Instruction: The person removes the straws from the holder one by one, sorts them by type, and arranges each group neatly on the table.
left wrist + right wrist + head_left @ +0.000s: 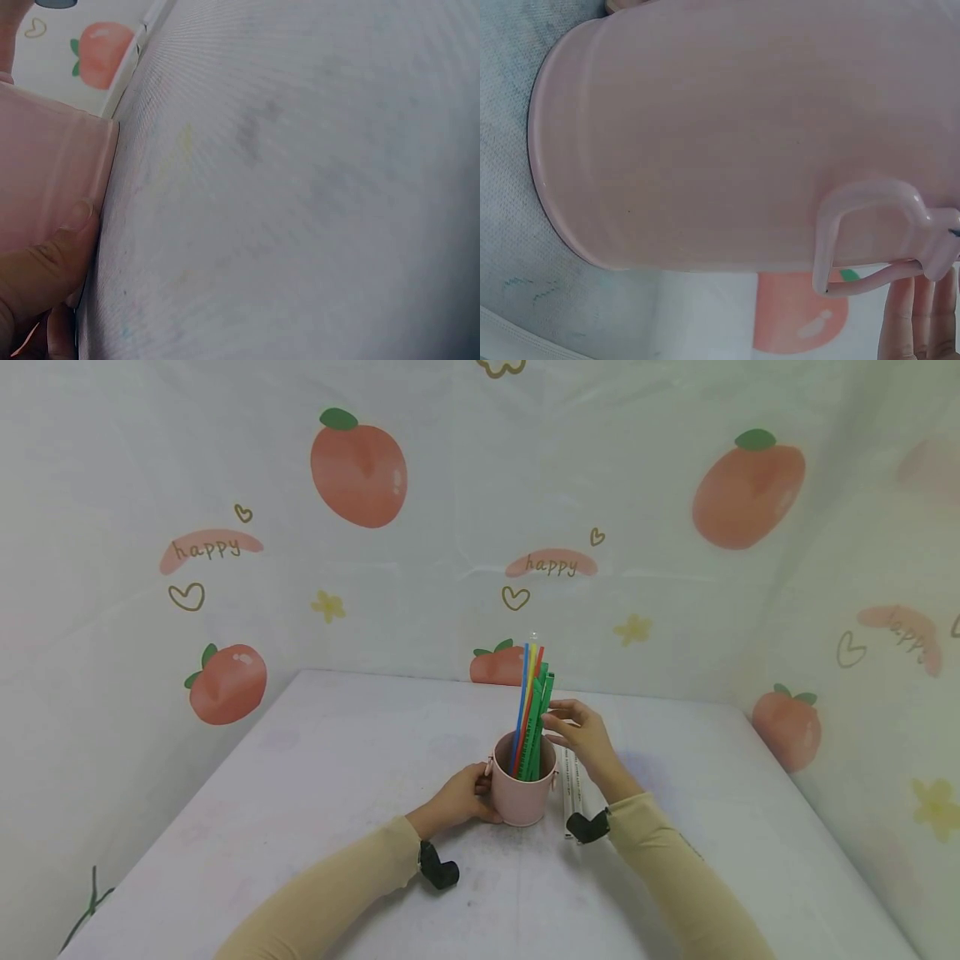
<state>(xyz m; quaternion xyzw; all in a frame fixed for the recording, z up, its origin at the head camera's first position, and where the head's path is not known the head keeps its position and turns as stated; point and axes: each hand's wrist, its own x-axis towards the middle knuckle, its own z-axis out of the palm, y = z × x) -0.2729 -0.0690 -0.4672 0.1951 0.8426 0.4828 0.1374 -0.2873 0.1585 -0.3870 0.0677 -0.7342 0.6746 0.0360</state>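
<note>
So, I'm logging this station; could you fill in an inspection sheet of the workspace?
Surface: white cover, faintly stained.
Job's things: pink bucket, upright, holding green printed sticks and blue, yellow and red sticks.
Clutter: white printed strips beside the bucket.
Grippers: left hand grips the bucket; right hand at the green sticks, grip unclear.
Cables: none certain; thin dark strands at left, unidentified.
Surroundings: white backdrop with fruit prints.

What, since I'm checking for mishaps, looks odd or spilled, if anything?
Grey smudges and a faint yellow streak on the white tabletop stand out, marring its plain surface. The pink bucket stands upright; no spilled liquid or damage shows.
</note>
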